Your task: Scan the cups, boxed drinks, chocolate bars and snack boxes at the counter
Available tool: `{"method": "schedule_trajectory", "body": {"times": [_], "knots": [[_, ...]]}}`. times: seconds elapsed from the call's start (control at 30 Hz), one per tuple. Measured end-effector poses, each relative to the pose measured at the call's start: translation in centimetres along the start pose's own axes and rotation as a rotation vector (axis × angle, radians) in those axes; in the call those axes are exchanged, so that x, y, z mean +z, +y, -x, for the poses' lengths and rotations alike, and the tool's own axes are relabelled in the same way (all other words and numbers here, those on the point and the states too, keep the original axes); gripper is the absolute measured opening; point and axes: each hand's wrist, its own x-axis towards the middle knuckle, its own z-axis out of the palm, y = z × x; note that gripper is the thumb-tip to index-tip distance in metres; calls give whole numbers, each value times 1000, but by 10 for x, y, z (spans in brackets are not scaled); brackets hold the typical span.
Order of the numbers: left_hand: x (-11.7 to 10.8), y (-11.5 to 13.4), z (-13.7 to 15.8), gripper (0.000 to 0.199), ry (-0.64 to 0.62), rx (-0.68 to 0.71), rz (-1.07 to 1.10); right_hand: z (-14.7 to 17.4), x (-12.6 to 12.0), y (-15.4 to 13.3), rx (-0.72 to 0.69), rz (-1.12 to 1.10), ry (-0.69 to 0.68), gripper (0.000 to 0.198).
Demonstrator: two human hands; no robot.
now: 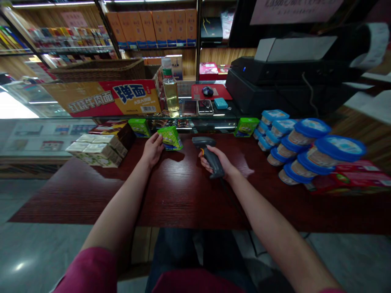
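Note:
My left hand [153, 149] is closed on the left edge of a small green box [170, 138], tilted just above the dark wooden counter [174, 191]. In my right hand [220, 160] is a grey barcode scanner [213, 162], fingers wrapped round its handle. The scanner's head points left toward the box, with a gap between them. A cable runs from the handle's base down over the counter's front edge. Two similar green boxes stand at the back of the counter, one on the left [139, 127] and one on the right [246, 127].
Pale cartons [99, 148] sit at the left. Stacked blue-lidded tubs [308, 142] and red packs [357, 179] occupy the right. Behind are a noodle carton [106, 97], a bottle [171, 91], phones [205, 106], a mouse [208, 91] and a black machine [271, 89].

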Motion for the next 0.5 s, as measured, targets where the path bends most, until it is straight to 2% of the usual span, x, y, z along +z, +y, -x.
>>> {"method": "schedule_trajectory", "body": {"times": [0.3,0.4,0.5], "knots": [[-46,30,20,63,190,198,-141,-16,31,19,113,38,-37,39],[-60,34,23,67,199,221,-218,-28,43,27,148,37,-29,37],[-66,36,28,70,159,295,-301,-46,57,34,89,-15,34,35]]}}
